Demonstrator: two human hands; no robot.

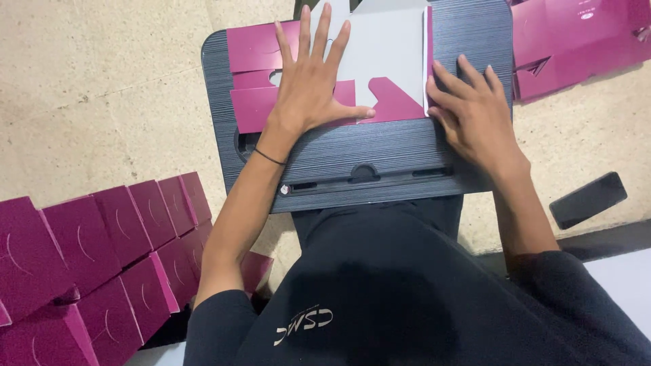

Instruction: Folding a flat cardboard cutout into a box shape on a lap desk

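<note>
Magenta carton blank point(366, 74) flat on dark lap desk point(366, 159), white inside up. Left hand point(313, 81) spread, palm pressing down on it; right hand point(475, 108) open, fingers flattening its right edge. Folded magenta boxes point(102, 264) stacked lower left.

The person wears a black short-sleeved top point(380, 298); its sleeves end above the elbows, leaving both forearms bare. On the chest, toward seven o'clock of the garment, sits a small white printed mark point(304, 323) — letters with a slanted stroke beneath. A thin black band point(270, 157) circles the wrist of the left hand point(312, 85). The right hand point(475, 112) carries nothing — no ring or band shows.
</note>
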